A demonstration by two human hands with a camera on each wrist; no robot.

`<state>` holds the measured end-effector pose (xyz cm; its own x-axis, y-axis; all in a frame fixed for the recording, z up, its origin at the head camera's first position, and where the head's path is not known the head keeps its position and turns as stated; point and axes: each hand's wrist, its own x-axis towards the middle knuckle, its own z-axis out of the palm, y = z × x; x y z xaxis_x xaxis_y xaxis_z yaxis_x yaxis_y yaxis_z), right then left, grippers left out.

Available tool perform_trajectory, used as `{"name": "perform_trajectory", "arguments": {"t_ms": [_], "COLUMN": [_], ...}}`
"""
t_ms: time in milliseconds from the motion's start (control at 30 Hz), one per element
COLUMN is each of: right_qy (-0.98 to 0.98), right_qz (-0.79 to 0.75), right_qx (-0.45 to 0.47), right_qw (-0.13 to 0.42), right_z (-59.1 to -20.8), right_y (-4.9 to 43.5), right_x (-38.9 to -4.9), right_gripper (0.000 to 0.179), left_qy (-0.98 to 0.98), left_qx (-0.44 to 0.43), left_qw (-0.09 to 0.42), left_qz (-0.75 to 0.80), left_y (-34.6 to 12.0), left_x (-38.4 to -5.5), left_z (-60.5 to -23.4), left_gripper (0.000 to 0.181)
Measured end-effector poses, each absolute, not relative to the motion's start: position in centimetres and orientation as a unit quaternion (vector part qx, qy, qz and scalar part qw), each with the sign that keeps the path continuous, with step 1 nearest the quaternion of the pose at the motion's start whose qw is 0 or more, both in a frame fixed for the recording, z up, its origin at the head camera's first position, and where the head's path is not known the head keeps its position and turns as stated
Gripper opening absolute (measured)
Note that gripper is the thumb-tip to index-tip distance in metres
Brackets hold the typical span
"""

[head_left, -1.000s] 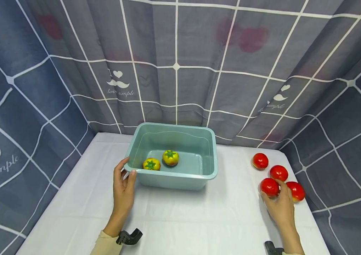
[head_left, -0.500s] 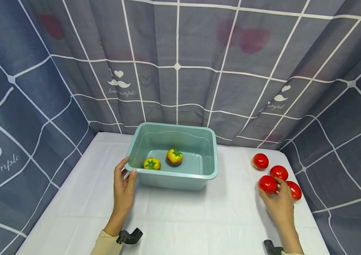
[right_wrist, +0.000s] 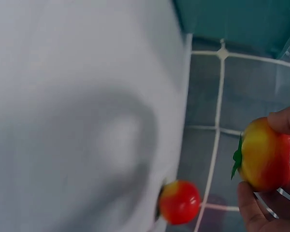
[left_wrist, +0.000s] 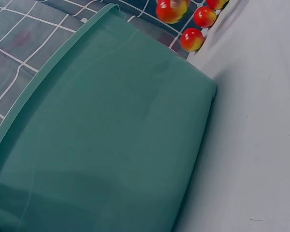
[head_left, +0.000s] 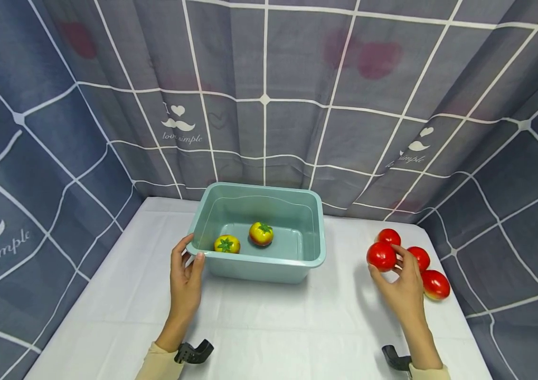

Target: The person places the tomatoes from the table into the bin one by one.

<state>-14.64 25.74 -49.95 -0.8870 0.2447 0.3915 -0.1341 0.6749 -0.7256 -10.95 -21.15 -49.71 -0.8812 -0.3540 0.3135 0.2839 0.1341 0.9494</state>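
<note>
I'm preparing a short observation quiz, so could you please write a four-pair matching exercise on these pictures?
1. Left hand
2. Right hand
3. Yellow tomatoes with green leaves showing
4. Curtain

A. Inside the bin
B. Crossed by white lines
C. Holding a red tomato off the table
D. At the bin's near left corner

Pairs: 1-D, 2-C, 3-A, 4-B.

A tomato (head_left: 381,256) is held in the right grip (head_left: 402,290), over the worktop (head_left: 292,327). Behind this grip, a second tomato (head_left: 389,237) is set; to its right, a third tomato (head_left: 420,257) is placed slightly behind and a fourth tomato (head_left: 435,285) alongside. Well to its left, a basin (head_left: 256,270) is held at the near left corner by the left grip (head_left: 185,285). Inside, one fruit (head_left: 227,244) is placed near the left grip, another fruit (head_left: 261,234) farther right and behind.
</note>
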Motion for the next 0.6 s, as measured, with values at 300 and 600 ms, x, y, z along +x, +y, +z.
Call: {"name": "perform_trajectory", "arguments": {"t_ms": [300, 600], "right_qy": [-0.874, -0.859], "right_qz": [0.413, 0.434], "right_qx": [0.015, 0.044], "right_qw": [0.256, 0.267], "right_z": [-48.8, -47.0], "right_y": [23.5, 21.3], "right_x": [-15.9, -17.3], "right_gripper": [0.078, 0.078], "left_qy": [-0.714, -0.71], "left_qx": [0.028, 0.021], "left_qw": [0.239, 0.246], "left_qz": [-0.658, -0.66], "left_y": [-21.2, -21.1], "left_x": [-10.9, -11.1], "left_z": [-49.7, -49.9], "left_gripper": [0.053, 0.053]}}
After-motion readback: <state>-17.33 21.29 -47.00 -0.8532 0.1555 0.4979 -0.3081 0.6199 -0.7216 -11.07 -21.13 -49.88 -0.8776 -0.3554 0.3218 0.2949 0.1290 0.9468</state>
